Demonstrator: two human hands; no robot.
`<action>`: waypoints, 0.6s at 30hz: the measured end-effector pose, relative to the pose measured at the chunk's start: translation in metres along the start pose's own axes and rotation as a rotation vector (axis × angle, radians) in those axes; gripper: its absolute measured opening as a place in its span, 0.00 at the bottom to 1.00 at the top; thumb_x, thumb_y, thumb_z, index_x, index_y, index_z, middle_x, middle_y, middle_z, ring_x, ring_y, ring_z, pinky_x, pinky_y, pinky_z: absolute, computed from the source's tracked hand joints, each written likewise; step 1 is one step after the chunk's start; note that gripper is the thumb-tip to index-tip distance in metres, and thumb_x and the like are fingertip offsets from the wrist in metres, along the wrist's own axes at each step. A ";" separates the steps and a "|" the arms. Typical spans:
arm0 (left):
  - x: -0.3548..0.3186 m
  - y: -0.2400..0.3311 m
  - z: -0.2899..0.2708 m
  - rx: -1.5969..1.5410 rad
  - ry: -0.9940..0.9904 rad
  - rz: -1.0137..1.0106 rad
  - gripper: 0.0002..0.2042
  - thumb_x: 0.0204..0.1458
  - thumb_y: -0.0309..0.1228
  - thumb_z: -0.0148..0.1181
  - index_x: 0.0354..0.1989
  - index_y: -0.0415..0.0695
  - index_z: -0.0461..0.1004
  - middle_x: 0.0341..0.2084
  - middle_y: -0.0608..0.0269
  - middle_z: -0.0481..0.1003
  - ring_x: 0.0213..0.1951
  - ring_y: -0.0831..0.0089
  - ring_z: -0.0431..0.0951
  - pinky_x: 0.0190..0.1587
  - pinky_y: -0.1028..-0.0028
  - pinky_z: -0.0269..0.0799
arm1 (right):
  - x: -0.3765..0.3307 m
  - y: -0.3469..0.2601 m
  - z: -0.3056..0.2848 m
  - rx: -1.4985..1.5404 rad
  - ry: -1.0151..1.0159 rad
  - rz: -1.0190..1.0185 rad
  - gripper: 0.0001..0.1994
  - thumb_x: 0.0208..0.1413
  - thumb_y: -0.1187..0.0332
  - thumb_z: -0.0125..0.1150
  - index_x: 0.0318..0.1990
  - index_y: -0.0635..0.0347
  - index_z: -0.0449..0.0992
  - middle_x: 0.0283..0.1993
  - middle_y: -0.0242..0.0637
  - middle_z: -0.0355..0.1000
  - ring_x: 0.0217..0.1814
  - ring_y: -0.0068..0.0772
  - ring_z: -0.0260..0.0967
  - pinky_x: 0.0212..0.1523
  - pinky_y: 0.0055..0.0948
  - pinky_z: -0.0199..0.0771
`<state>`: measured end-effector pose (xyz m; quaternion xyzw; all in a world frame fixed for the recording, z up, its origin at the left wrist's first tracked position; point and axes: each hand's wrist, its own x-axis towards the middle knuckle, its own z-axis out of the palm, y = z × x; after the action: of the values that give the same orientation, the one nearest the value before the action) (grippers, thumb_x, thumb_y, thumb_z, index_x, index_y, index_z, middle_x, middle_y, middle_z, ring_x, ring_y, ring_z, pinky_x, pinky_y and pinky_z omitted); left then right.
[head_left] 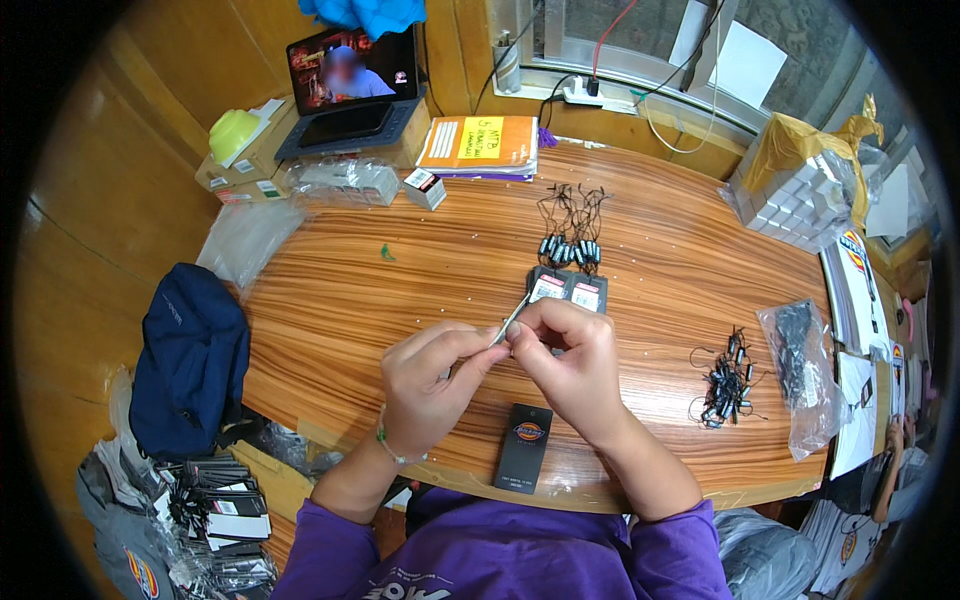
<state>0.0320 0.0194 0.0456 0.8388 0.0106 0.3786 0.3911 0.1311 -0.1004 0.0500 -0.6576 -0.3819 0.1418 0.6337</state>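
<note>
Over the middle of the table, my left hand (435,378) and my right hand (572,362) meet, both with fingers pinched. Between them is a thin flat card (513,316), seen nearly edge-on, so its face is hidden. Just below lies a dark hang tag (523,448) with an oval emblem, near the table's front edge. Beyond my hands, dark hang tags with white stickers (588,293) lie side by side, partly covered by my fingers. Black tag strings (570,250) with small barrel-shaped ends are laid out above them.
A loose heap of tag strings (729,385) sits at the right beside a clear plastic bag (803,375). At the back are a tablet (352,75), an orange notebook (480,146) and a box of white packets (800,200). A navy bag (190,355) stands left, above bundled tags (225,510).
</note>
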 end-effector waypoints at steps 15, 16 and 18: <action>0.001 0.001 -0.003 -0.422 0.047 -0.366 0.06 0.41 0.16 0.61 0.29 0.34 0.74 0.25 0.62 0.75 0.27 0.80 0.74 0.29 0.83 0.70 | 0.013 0.001 -0.014 -0.315 0.186 -0.437 0.10 0.38 0.71 0.66 0.27 0.63 0.72 0.28 0.38 0.67 0.29 0.36 0.62 0.32 0.29 0.62; 0.001 0.001 -0.002 -0.445 0.046 -0.383 0.05 0.41 0.16 0.61 0.29 0.33 0.74 0.25 0.61 0.75 0.27 0.80 0.74 0.29 0.82 0.71 | 0.014 0.001 -0.017 -0.316 0.199 -0.478 0.09 0.39 0.71 0.66 0.28 0.63 0.72 0.29 0.38 0.68 0.30 0.36 0.62 0.32 0.30 0.62; 0.002 0.001 -0.001 -0.302 0.057 -0.311 0.06 0.40 0.15 0.61 0.28 0.35 0.74 0.24 0.60 0.75 0.27 0.78 0.75 0.28 0.81 0.71 | 0.012 0.010 -0.015 -0.197 -0.053 -0.367 0.07 0.44 0.72 0.62 0.30 0.64 0.73 0.29 0.38 0.68 0.34 0.35 0.64 0.35 0.28 0.63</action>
<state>0.0327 0.0205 0.0482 0.7479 0.0943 0.3346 0.5654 0.1526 -0.1025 0.0468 -0.6317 -0.5239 0.0032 0.5713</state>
